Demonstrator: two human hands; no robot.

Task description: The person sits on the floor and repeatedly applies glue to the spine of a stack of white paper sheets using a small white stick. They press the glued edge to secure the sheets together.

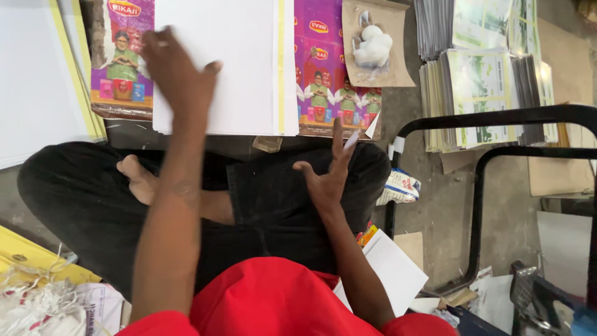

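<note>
I sit cross-legged on the floor in black trousers and a red top. My left hand (176,73) lies flat, palm down, on the left part of a stack of white sheets (249,68) with a yellow strip along its right side. The stack rests on a purple printed board (320,74). My right hand (328,177) hovers open above my right knee, fingers spread, with a smear of white paste on one fingertip. It holds nothing. A lump of white paste (372,46) sits on a brown paper scrap (398,68) beyond the right hand.
More white sheets with yellow edges (37,81) lie at the left. Stacks of printed booklets (485,99) stand at the upper right. A black metal tube frame (479,186) is on the right, near a small crumpled packet (401,186). Yellow paper and white trimmings (37,292) lie at the lower left.
</note>
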